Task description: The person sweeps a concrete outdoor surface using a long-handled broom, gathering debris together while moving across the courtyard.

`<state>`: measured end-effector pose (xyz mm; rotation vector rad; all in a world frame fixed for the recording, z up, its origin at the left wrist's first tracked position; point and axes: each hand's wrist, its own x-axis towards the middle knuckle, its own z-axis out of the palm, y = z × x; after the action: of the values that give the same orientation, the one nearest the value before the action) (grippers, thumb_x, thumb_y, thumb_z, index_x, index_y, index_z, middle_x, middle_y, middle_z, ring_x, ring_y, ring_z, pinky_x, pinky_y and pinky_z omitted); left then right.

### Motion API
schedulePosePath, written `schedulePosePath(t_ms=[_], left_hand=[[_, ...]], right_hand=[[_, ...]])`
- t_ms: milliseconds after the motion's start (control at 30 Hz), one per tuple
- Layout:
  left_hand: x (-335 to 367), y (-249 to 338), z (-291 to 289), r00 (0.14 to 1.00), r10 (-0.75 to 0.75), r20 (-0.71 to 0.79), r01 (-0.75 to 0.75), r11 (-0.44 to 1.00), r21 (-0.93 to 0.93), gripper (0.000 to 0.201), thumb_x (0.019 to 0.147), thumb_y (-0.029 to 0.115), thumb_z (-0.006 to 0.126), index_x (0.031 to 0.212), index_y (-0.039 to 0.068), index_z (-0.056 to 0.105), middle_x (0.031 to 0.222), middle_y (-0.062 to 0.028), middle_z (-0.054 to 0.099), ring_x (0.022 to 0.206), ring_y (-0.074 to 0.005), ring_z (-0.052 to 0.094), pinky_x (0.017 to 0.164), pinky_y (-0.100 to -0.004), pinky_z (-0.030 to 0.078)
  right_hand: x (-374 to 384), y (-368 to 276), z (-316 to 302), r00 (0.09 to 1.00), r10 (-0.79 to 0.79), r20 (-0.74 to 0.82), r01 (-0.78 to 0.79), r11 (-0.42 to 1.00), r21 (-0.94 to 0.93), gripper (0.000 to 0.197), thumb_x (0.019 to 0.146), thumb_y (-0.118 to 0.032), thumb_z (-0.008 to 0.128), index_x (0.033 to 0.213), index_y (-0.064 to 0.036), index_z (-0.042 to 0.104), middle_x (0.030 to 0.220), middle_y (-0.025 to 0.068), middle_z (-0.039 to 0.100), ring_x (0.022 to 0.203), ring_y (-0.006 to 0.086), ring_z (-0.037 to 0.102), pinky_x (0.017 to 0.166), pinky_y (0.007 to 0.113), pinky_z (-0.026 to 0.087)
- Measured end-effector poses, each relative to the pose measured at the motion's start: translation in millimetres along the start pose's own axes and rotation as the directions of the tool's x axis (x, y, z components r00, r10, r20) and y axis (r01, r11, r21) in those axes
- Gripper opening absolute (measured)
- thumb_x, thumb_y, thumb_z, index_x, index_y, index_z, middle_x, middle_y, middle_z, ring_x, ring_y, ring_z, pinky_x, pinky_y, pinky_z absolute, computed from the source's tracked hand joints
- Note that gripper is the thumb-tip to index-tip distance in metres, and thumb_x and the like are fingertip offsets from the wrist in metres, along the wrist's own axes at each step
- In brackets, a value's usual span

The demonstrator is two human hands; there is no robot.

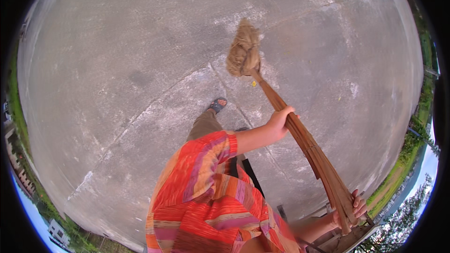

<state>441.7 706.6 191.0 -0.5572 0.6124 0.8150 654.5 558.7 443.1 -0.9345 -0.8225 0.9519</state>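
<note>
A long broom slants across the view from lower right to upper middle. Its brown handle looks like bundled dry stalks that fan wider toward the lower end. The tan, fibrous broom head is at the far end, over the concrete floor. Partway down the handle, my left hand is closed around it. Close to the wide end, my right hand grips the stalks with its fingers wrapped about them; part of that hand is hidden behind the handle.
Grey concrete floor with joint lines spreads all round. My sandalled foot stands left of the broom. A small yellow scrap lies beside the broom head. At lower right is a wooden-looking frame. Greenery and buildings line the rim.
</note>
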Motion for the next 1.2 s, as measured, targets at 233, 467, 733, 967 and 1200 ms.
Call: schedulePosePath(t_ms=[233,467,733,967,1200], left_hand=[[-109,64,-157,0.822,0.451,-0.347,-0.47,0.882,0.033,0.026,0.079,0.028,0.058,0.086,0.004,0.051,0.079,-0.0098,0.058,0.076,-0.0217,0.057,0.071,-0.0341,0.047],[-123,155,-324,0.633,0.463,-0.62,-0.622,0.781,-0.051,0.011,0.077,0.017,0.051,0.076,0.008,0.046,0.069,-0.0052,0.052,0.067,-0.0199,0.054,0.067,-0.0351,0.049],[-11,88,-205,0.815,0.25,-0.523,-0.288,0.958,0.01,0.01,0.077,0.015,0.052,0.075,0.006,0.047,0.07,-0.01,0.051,0.069,-0.0253,0.054,0.068,-0.0435,0.047],[80,31,-89,0.957,0.121,-0.263,-0.118,0.993,0.028,0.015,0.078,0.017,0.056,0.082,0.006,0.047,0.069,-0.0073,0.051,0.065,-0.0209,0.053,0.061,-0.0389,0.047],[16,-28,-13,0.992,0.121,-0.046,-0.123,0.991,-0.051,0.018,0.08,0.018,0.057,0.083,0.005,0.045,0.073,-0.0082,0.052,0.072,-0.0225,0.054,0.071,-0.0382,0.047]], right_hand=[[24,134,87,0.893,0.375,0.251,-0.448,0.801,0.397,0.031,0.064,-0.021,0.068,0.07,-0.014,0.038,0.064,-0.0039,0.035,0.061,0.0112,0.036,0.072,0.029,0.033],[-46,239,142,0.733,0.633,0.249,-0.68,0.683,0.268,0.03,0.062,-0.008,0.058,0.089,-0.0075,0.045,0.086,0.0056,0.046,0.087,0.0197,0.046,0.089,0.037,0.033],[-27,148,68,0.908,0.411,-0.081,-0.386,0.896,0.219,0.031,0.061,-0.004,0.059,0.089,-0.0087,0.047,0.087,0.0049,0.047,0.092,0.0231,0.048,0.1,0.04,0.03],[-32,71,69,0.981,0.091,-0.17,-0.079,0.994,0.076,0.024,0.069,-0.008,0.062,0.083,-0.0102,0.043,0.084,0.0037,0.041,0.091,0.0208,0.045,0.102,0.039,0.023],[-24,-12,12,0.984,-0.133,-0.115,0.145,0.984,0.103,0.024,0.071,-0.017,0.062,0.074,-0.013,0.038,0.074,0.0003,0.039,0.077,0.0165,0.045,0.094,0.041,0.03]])
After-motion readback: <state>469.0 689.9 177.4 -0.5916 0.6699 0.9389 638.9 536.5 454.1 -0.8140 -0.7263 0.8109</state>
